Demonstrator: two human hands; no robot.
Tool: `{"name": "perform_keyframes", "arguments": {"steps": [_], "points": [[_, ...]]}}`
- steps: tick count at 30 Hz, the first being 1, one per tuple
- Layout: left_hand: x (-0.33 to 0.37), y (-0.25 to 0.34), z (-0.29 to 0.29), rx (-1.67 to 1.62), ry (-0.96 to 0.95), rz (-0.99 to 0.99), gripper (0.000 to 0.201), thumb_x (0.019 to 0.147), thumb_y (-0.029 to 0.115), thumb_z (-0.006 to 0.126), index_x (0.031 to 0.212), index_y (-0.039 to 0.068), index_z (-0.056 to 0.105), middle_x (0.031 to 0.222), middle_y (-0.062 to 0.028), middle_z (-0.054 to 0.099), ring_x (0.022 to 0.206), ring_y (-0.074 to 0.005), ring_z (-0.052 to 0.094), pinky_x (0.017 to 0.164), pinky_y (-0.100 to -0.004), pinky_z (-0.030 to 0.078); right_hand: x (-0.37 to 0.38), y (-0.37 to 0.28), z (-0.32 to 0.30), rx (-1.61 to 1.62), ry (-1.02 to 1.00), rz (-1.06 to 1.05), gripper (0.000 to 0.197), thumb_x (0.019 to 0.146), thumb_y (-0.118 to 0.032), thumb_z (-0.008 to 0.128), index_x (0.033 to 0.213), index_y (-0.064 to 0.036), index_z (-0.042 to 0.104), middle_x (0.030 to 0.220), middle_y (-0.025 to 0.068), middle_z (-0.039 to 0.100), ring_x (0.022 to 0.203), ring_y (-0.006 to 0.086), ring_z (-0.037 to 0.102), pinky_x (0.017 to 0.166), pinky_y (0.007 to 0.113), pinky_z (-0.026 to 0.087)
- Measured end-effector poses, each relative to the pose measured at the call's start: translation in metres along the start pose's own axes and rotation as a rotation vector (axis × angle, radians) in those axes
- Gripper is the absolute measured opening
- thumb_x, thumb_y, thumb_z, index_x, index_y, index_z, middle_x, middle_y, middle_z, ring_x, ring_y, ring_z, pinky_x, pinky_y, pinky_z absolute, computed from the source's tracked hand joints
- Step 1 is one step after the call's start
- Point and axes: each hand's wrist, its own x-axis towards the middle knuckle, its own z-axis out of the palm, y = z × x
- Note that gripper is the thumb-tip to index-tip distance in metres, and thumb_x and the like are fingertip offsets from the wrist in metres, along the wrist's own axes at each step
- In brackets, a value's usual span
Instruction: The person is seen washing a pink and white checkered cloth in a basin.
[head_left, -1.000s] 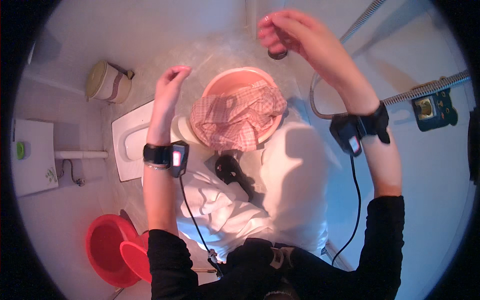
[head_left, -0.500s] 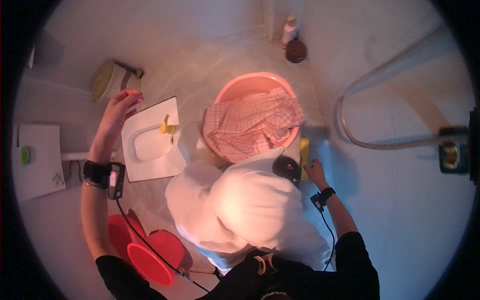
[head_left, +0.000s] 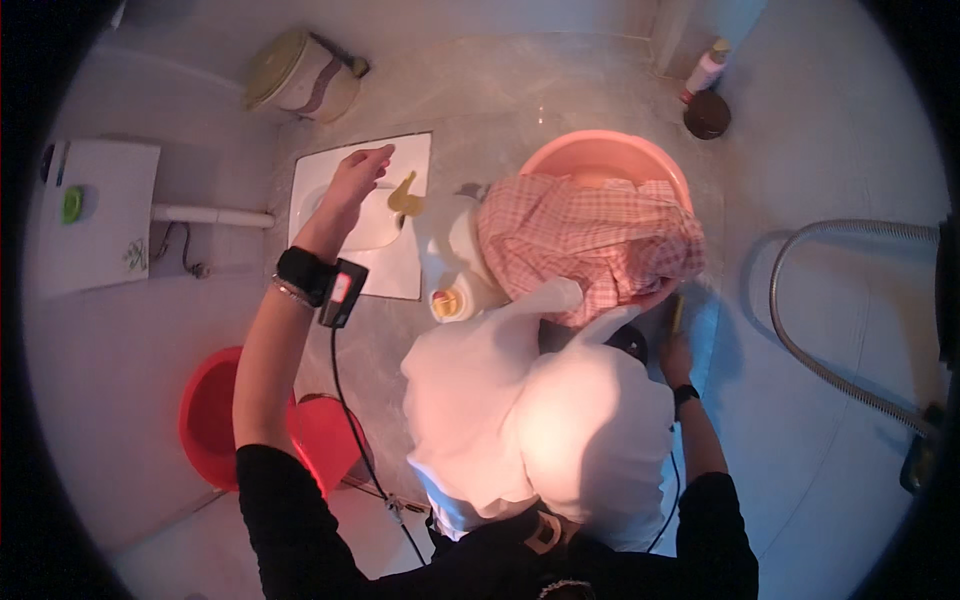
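My left hand (head_left: 360,178) hovers over the white squat toilet (head_left: 406,270), holding nothing, its fingers stretched out. A yellow piece (head_left: 405,196) shows at the toilet basin's right side. On the right, my right hand (head_left: 677,354) is low beside the pink basin (head_left: 590,145), its fingers closed round a narrow yellow thing (head_left: 679,314) seen nearly edge-on; its kind is unclear. A pink checked cloth (head_left: 580,235) is heaped in the basin and hangs over its near rim. My white-clad knees partly hide the cloth's near edge.
A white jug (head_left: 452,240) with a coloured cap stands left of the basin. Red buckets (head_left: 212,420) are at lower left, a lidded bin (head_left: 315,80) at far left. A pink bottle (head_left: 706,72) and dark round container (head_left: 707,115) stand far right; a shower hose (head_left: 790,320) hangs at right.
The view has shifted left, so the scene sits farther right. My right hand has closed on the yellow thing, which now appears edge-on. My left hand has moved right, over the toilet.
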Motion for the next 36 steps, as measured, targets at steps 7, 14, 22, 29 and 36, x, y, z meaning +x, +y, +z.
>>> {"name": "perform_keyframes", "arguments": {"steps": [7, 14, 22, 29, 36], "points": [[0.005, -0.053, -0.004, 0.003, 0.085, -0.126, 0.045, 0.086, 0.051, 0.048, 0.099, 0.01, 0.059, 0.097, 0.0004, 0.058, 0.093, -0.0122, 0.05, 0.082, -0.0323, 0.033, -0.055, -0.051, -0.11, 0.21, 0.22, -0.205, 0.017, 0.089, -0.008, 0.046, 0.102, 0.0027, 0.044, 0.08, 0.0179, 0.055, 0.067, 0.0348, 0.056, 0.06, 0.042, 0.046], [-0.001, -0.071, 0.013, -0.09, 0.161, -0.104, 0.059, 0.09, 0.048, 0.037, 0.097, -0.007, 0.058, 0.094, -0.0149, 0.059, 0.09, -0.0226, 0.053, 0.084, -0.033, 0.038, -0.077, -0.206, -0.273, 0.789, -0.224, -0.21, 0.021, 0.095, -0.019, 0.043, 0.11, -0.0054, 0.047, 0.069, 0.0001, 0.05, 0.042, 0.0065, 0.043, 0.037, 0.021, 0.035], [0.013, -0.091, 0.017, 0.048, 0.215, -0.089, 0.066, 0.091, 0.052, 0.026, 0.087, -0.004, 0.062, 0.075, -0.017, 0.061, 0.072, -0.0269, 0.058, 0.074, -0.0353, 0.043, -0.005, -0.393, -0.29, 0.686, -0.751, -0.546, 0.031, 0.095, -0.031, 0.044, 0.114, -0.0067, 0.049, 0.072, 0.0, 0.052, 0.056, 0.0086, 0.051, 0.047, 0.021, 0.039], [0.001, -0.077, 0.019, -0.132, 0.151, -0.057, 0.047, 0.092, 0.034, 0.033, 0.084, 0.001, 0.064, 0.08, -0.0068, 0.061, 0.073, -0.0147, 0.053, 0.072, -0.0287, 0.042, 0.034, -0.457, -0.237, 0.717, -1.02, -0.438, 0.031, 0.095, -0.034, 0.043, 0.111, -0.0098, 0.052, 0.07, -0.001, 0.049, 0.055, 0.0064, 0.047, 0.046, 0.021, 0.039], [0.002, -0.088, 0.022, -0.137, 0.151, 0.003, 0.04, 0.09, 0.026, 0.034, 0.093, -0.001, 0.062, 0.084, -0.0101, 0.063, 0.075, -0.0164, 0.055, 0.07, -0.0288, 0.043, 0.039, -0.472, -0.199, 0.794, -1.104, -0.451, 0.03, 0.096, -0.034, 0.041, 0.112, -0.0107, 0.051, 0.063, -0.002, 0.044, 0.044, 0.0058, 0.042, 0.041, 0.02, 0.034]]}}
